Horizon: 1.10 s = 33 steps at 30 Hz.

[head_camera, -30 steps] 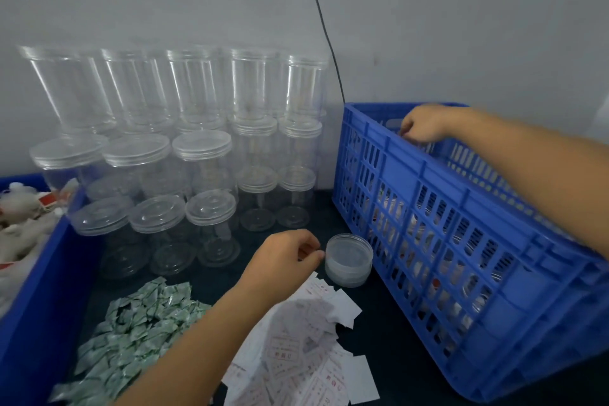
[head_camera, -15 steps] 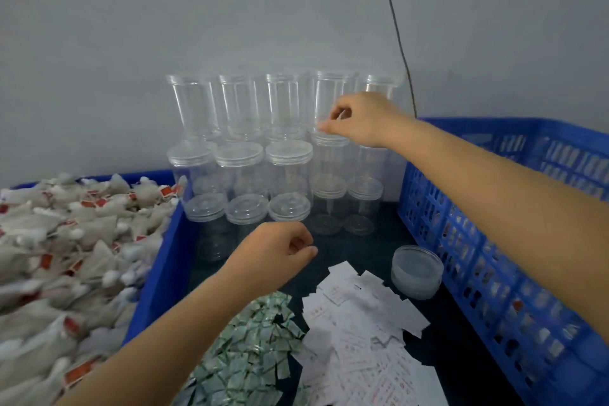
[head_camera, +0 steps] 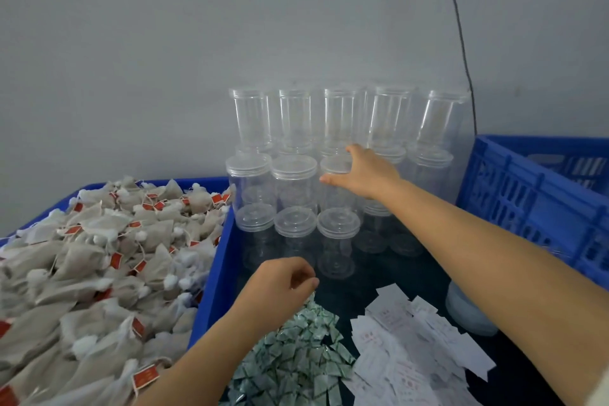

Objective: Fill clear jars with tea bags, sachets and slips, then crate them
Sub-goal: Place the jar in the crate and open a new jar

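Note:
Clear lidded jars [head_camera: 293,181] stand stacked in rows against the grey wall. My right hand [head_camera: 365,175] reaches over the stack with fingers spread, its fingers against the lid of a middle-row jar [head_camera: 336,164]. My left hand [head_camera: 280,287] hovers loosely curled just above the pile of green sachets [head_camera: 296,353]; I cannot tell if it pinches anything. White paper slips [head_camera: 412,339] lie scattered to the right of the sachets. Tea bags with red tags [head_camera: 99,260] fill a blue bin [head_camera: 214,273] on the left.
A blue slatted crate [head_camera: 534,194] stands at the right, with jars faintly visible inside. A loose clear lid or shallow jar [head_camera: 468,313] sits beside it, partly behind my right forearm. A black cable [head_camera: 461,43] runs down the wall.
My right hand left the crate, swung left across the jar stack and came down with fingers spread onto a middle-row jar. The view turned left. My left hand stayed near the sachets.

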Tool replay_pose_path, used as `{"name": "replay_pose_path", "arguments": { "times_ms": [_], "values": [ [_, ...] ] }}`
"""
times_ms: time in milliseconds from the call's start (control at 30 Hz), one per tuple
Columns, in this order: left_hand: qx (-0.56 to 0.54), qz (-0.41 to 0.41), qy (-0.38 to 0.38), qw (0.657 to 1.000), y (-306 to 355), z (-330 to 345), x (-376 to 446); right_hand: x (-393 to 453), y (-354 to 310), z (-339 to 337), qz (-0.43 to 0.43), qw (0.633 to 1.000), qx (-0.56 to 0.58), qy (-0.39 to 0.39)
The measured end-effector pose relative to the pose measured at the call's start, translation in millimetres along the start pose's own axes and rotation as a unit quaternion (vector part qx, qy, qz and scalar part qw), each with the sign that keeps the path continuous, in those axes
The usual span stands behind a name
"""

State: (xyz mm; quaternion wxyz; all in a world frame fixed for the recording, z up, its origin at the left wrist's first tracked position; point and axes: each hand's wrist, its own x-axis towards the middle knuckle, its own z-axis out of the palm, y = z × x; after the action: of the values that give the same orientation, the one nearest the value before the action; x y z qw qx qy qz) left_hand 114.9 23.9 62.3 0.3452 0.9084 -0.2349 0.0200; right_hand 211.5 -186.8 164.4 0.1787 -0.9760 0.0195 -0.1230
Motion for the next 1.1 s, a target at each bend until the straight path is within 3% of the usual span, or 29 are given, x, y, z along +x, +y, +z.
{"name": "replay_pose_path", "arguments": {
  "times_ms": [233,400,533,767,933,1100],
  "values": [
    [-0.026,-0.007,0.053,0.998,-3.6,2.2,1.0,-11.3,4.0,-13.3,0.022,0.998,0.054,0.014],
    [-0.021,0.022,0.113,0.993,-0.5,4.0,-1.6,-52.3,18.3,-25.5,0.041,0.987,0.155,0.012],
    [0.010,0.078,0.161,0.984,6.7,2.8,-6.3,-107.0,23.4,-10.4,0.078,0.962,0.257,-0.051],
    [0.234,0.214,0.138,0.938,8.3,3.8,-15.1,-170.5,26.7,40.4,0.217,0.831,0.495,-0.135],
    [0.374,0.304,0.141,0.865,14.1,9.7,-21.1,-184.1,30.4,52.8,0.311,0.751,0.555,-0.176],
    [0.452,0.345,0.154,0.808,20.4,18.4,-23.7,-185.5,40.3,51.5,0.361,0.630,0.620,-0.297]
  ]
}}
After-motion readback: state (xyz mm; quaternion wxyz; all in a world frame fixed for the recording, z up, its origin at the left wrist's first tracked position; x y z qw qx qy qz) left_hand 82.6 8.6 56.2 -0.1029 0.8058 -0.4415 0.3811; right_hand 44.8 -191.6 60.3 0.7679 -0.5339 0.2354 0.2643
